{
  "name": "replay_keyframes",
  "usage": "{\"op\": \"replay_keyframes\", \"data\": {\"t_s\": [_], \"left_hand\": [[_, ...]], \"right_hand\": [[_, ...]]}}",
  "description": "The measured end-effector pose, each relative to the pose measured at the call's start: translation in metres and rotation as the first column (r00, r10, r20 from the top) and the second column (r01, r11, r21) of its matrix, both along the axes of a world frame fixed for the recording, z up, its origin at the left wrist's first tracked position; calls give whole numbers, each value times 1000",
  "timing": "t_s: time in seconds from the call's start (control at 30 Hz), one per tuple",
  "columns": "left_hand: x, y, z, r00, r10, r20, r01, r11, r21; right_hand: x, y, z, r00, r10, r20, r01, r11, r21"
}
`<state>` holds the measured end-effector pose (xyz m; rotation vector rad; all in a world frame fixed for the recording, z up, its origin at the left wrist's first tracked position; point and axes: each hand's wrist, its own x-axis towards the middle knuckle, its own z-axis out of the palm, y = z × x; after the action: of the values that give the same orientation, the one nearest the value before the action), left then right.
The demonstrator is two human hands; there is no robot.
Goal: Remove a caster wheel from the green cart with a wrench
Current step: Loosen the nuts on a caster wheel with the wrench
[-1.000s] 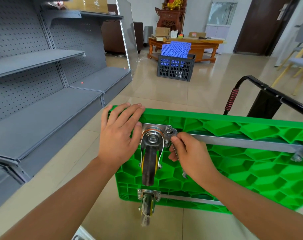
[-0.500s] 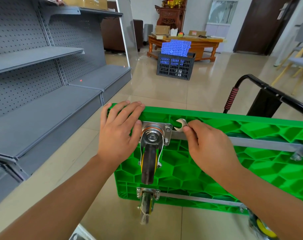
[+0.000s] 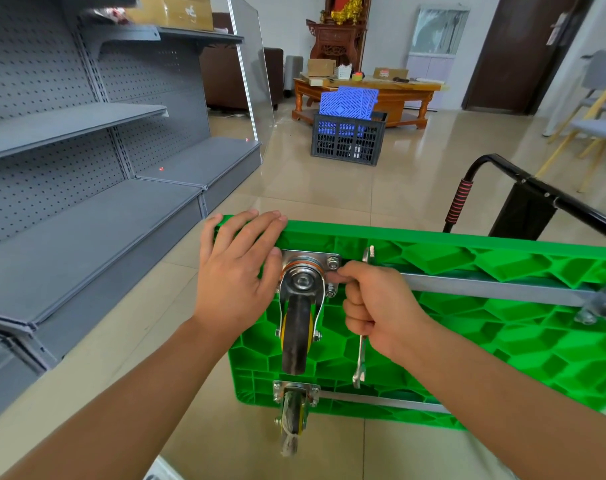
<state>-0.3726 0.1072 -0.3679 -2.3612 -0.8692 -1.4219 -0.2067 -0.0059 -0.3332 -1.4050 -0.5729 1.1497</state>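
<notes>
The green cart (image 3: 485, 306) stands tipped on its side, its honeycomb underside facing me. A caster wheel (image 3: 296, 327) with a black tyre hangs from a steel plate bolted at the cart's upper left corner. My left hand (image 3: 237, 275) lies flat on that corner, fingers straight, beside the plate. My right hand (image 3: 381, 310) grips a silver wrench (image 3: 361, 362) upright just right of the plate, one jaw showing above the fist and one below. My thumb and forefinger reach the plate's right-hand bolts. A second caster (image 3: 293, 420) sits at the lower left corner.
Grey metal shelving (image 3: 87, 209) runs along the left. The cart's black handle (image 3: 523, 188) with a red grip sticks out at the right. A dark crate (image 3: 348, 136) with blue panels stands on the tiled floor ahead, a wooden table behind it, chairs at the far right.
My right hand swung the wrench off the plate's upper bolt, lifted it, then turned it upright beside the plate. My left hand stayed flat on the cart corner.
</notes>
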Motion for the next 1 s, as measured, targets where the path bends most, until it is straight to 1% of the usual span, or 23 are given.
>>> {"op": "replay_keyframes", "data": {"t_s": [0.27, 0.4, 0.47, 0.6, 0.8, 1.0], "left_hand": [[0, -1, 0, 1000, 0, 0, 0, 1000, -4], [0, -1, 0, 1000, -1, -1, 1, 1000, -7], [0, -1, 0, 1000, -1, 0, 1, 1000, -4], [1, 0, 0, 1000, 1, 7, -1, 1000, 2], [0, 0, -1, 1000, 2, 6, -2, 1000, 6], [1, -1, 0, 1000, 10, 4, -10, 1000, 9]], "right_hand": [[-5, -1, 10, 987, -76, -144, 74, 997, -19], [-9, 3, 10, 939, -76, -335, 54, 996, -73], [-9, 4, 13, 915, -61, -399, 33, 996, -78], [-8, 4, 16, 903, -64, -425, 44, 997, -55], [-12, 4, 12, 888, -119, -445, 101, 993, -63], [-16, 5, 16, 858, -80, -508, 50, 996, -73]]}}
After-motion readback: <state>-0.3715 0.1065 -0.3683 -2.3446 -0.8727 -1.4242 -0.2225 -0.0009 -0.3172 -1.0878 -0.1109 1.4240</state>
